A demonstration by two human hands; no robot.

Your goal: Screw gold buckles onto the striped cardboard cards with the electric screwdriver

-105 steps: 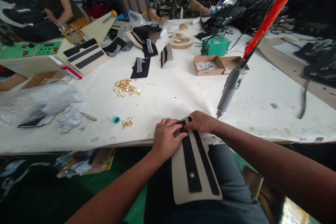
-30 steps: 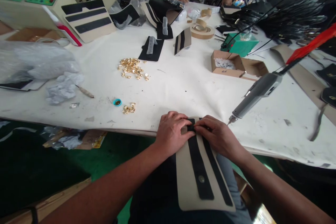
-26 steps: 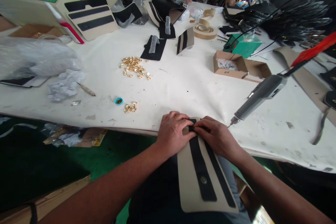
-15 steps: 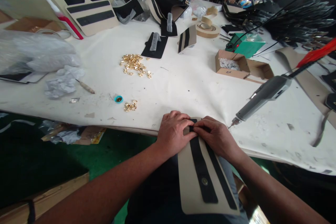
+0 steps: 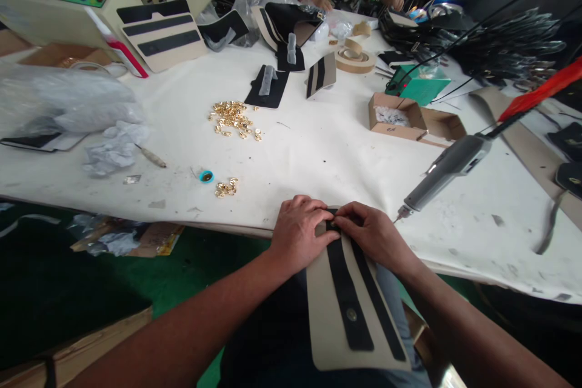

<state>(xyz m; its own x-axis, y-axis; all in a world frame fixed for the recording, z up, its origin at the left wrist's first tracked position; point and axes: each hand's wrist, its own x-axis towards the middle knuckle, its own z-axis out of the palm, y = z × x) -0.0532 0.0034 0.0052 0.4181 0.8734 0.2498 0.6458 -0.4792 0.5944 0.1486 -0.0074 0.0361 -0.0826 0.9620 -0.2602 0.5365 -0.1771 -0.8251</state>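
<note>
The beige panel (image 5: 361, 285) lies over the person's lap (image 5: 264, 327), far end at the table (image 5: 291, 157) edge. Left hand (image 5: 297, 233) grasps that end; right hand (image 5: 370, 233) works fingertips against its strip (image 5: 342, 279). I cannot tell whether they pinch anything.

A power screwdriver (image 5: 448, 174) and loose metal fittings (image 5: 230, 114) mark a workshop.

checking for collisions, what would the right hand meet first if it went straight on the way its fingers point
Likely the left hand: its index finger and thumb lie just ahead of the right hand, over the studded black strip. Depth is unclear; they may touch.
</note>
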